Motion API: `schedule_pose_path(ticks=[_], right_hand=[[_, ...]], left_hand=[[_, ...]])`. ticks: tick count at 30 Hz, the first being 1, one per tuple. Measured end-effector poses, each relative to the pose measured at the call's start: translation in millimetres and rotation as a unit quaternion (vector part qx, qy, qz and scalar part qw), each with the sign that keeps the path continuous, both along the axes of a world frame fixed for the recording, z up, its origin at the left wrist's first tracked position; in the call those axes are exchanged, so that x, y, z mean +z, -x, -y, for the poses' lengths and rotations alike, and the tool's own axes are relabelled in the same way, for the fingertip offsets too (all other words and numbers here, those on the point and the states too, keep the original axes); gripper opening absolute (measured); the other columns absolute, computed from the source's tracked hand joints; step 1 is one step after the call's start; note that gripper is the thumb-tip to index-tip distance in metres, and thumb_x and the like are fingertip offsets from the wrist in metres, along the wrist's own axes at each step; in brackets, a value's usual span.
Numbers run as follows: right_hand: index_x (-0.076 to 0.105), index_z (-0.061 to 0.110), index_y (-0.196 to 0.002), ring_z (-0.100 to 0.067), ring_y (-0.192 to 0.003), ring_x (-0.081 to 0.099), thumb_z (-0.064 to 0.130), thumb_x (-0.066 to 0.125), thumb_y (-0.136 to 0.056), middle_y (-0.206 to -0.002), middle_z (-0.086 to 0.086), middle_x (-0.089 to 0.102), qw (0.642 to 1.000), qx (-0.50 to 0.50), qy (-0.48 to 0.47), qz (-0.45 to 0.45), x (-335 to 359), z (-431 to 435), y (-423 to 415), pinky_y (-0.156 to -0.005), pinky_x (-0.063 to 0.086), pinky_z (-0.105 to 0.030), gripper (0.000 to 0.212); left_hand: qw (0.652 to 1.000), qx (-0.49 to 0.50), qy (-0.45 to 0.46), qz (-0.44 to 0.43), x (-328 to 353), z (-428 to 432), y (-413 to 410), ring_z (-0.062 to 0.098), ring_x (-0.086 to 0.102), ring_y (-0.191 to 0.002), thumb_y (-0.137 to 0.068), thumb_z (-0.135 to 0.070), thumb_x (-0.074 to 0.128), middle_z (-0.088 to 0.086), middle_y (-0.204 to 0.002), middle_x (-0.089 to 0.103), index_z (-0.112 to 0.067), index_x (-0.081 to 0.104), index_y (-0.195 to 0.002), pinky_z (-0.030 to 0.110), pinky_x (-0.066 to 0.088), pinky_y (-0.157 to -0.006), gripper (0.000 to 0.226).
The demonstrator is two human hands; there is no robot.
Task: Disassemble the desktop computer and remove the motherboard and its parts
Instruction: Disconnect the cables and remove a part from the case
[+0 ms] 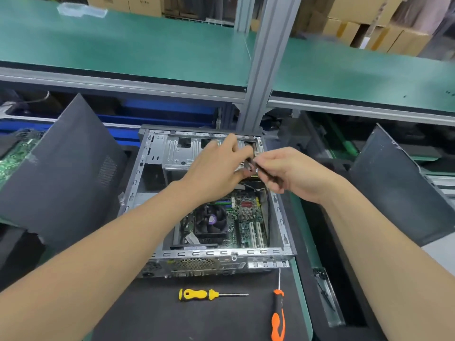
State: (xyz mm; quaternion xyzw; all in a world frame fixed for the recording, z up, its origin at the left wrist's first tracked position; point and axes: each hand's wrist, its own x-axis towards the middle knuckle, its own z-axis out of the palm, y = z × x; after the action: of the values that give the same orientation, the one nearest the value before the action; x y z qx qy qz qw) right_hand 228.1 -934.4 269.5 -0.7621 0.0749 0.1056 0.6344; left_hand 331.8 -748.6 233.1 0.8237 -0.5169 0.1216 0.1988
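Colours at the bench, open desktop computer.
Case silver-grey; motherboard green with white slots; fan black, purple hub; cable black; first screwdriver yellow and black; second screwdriver orange and black; mat black; shelf green; side panel dark grey with a dotted vent patch; boxes brown.

Green table covered by black mat. Open computer case set on mat. Yellow-handled screwdriver laid on mat just before case; orange-handled screwdriver laid to its right, tip toward case.
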Motion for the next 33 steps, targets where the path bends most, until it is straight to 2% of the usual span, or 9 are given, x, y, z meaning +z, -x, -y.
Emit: schedule_pose_path(ticks=[4, 7, 11, 13, 16, 21, 24, 28, 33], right_hand=[[0.070, -0.003, -0.084, -0.027, -0.059, 0.061, 0.025, 0.050, -0.107, -0.075, -0.018, 0.065, 0.993, -0.118, -0.019, -0.005, -15.7, -10.7, -16.3, -0.055, 0.049, -0.033, 0.042], [0.074, 0.000, -0.081, -0.030, -0.070, 0.074, 0.015, 0.052, -0.100, -0.083, -0.019, 0.076, 0.975, -0.041, 0.199, -0.085, -36.2, -17.4, -32.2, -0.071, 0.060, -0.039, 0.033], [0.063, 0.011, -0.086, -0.026, -0.078, 0.060, 0.016, 0.047, -0.102, -0.099, -0.010, 0.068, 0.791, 0.241, 0.539, -0.159, -86.1, -39.5, -48.3, -0.074, 0.049, -0.035, 0.023], [0.062, 0.007, -0.116, -0.025, -0.086, 0.059, 0.009, 0.052, -0.099, -0.109, -0.012, 0.060, 0.713, 0.290, 0.614, -0.175, -109.1, -49.5, -54.9, -0.076, 0.050, -0.038, 0.020], [0.044, 0.011, -0.149, -0.031, -0.121, 0.055, 0.014, 0.061, -0.095, -0.133, -0.014, 0.052, 0.657, 0.299, 0.678, -0.137, -132.3, -49.0, -68.1, -0.094, 0.049, -0.039, 0.056], [0.062, 0.008, -0.109, -0.029, -0.102, 0.062, 0.018, 0.060, -0.093, -0.121, -0.014, 0.059, 0.660, 0.309, 0.671, -0.138, -133.8, -44.1, -75.8, -0.083, 0.058, -0.038, 0.019], [0.058, 0.002, -0.125, -0.030, -0.107, 0.063, 0.009, 0.060, -0.092, -0.121, -0.015, 0.062, 0.652, 0.278, 0.690, -0.145, -135.2, -34.3, -73.1, -0.086, 0.060, -0.039, 0.034], [0.060, 0.011, -0.135, -0.029, -0.127, 0.049, 0.005, 0.064, -0.094, -0.135, -0.011, 0.055, 0.588, 0.284, 0.733, -0.193, -144.8, -31.2, -71.5, -0.097, 0.053, -0.040, 0.042], [0.065, 0.018, -0.128, -0.027, -0.126, 0.052, 0.009, 0.065, -0.095, -0.132, -0.003, 0.061, 0.554, 0.293, 0.760, -0.173, -154.9, -28.4, -75.6, -0.099, 0.054, -0.038, 0.034]], left_hand=[[0.996, 0.031, -0.014, -0.084, -24.5, -12.0, -5.8, 0.020, 0.039, -0.088, -0.103, -0.036, 0.053, -0.002, -0.093, 0.043, -0.022, 0.047, -0.078, 0.038, 0.032, -0.077, 0.030], [0.949, 0.081, 0.020, -0.305, -44.3, -22.5, -8.0, 0.007, 0.062, -0.064, -0.105, -0.033, 0.049, -0.001, -0.071, 0.067, -0.014, 0.061, -0.070, 0.033, 0.041, -0.064, 0.042], [0.900, 0.133, -0.014, -0.415, -61.8, -22.3, -3.8, 0.017, 0.072, -0.058, -0.107, -0.037, 0.048, 0.006, -0.082, 0.075, -0.022, 0.071, -0.076, 0.032, 0.057, -0.064, 0.041], [0.881, 0.139, -0.021, -0.452, -67.5, -15.5, -4.3, 0.013, 0.069, -0.051, -0.108, -0.035, 0.047, 0.005, -0.076, 0.073, -0.021, 0.075, -0.082, 0.026, 0.057, -0.057, 0.041], [0.868, 0.167, -0.009, -0.468, -74.9, -5.4, -5.6, 0.012, 0.065, -0.053, -0.107, -0.031, 0.048, -0.007, -0.052, 0.066, -0.021, 0.077, -0.079, 0.023, 0.049, -0.056, 0.042], [0.870, 0.187, -0.018, -0.455, -93.8, -4.6, -17.4, 0.022, 0.065, -0.075, -0.106, -0.024, 0.050, 0.004, -0.083, 0.072, -0.015, 0.077, -0.094, 0.029, 0.046, -0.069, 0.031], [0.911, 0.183, -0.052, -0.367, -101.9, -4.0, -22.6, 0.025, 0.061, -0.077, -0.107, -0.028, 0.051, 0.009, -0.095, 0.069, -0.014, 0.077, -0.109, 0.032, 0.043, -0.067, 0.029], [0.926, 0.171, -0.081, -0.327, -112.7, -0.4, -22.5, 0.030, 0.064, -0.080, -0.107, -0.026, 0.050, 0.010, -0.102, 0.075, -0.017, 0.075, -0.115, 0.035, 0.050, -0.067, 0.027], [0.932, 0.176, -0.127, -0.291, -117.7, 0.1, -23.3, 0.032, 0.065, -0.109, -0.108, -0.027, 0.044, 0.005, -0.112, 0.075, -0.028, 0.069, -0.122, 0.043, 0.044, -0.091, 0.029]])
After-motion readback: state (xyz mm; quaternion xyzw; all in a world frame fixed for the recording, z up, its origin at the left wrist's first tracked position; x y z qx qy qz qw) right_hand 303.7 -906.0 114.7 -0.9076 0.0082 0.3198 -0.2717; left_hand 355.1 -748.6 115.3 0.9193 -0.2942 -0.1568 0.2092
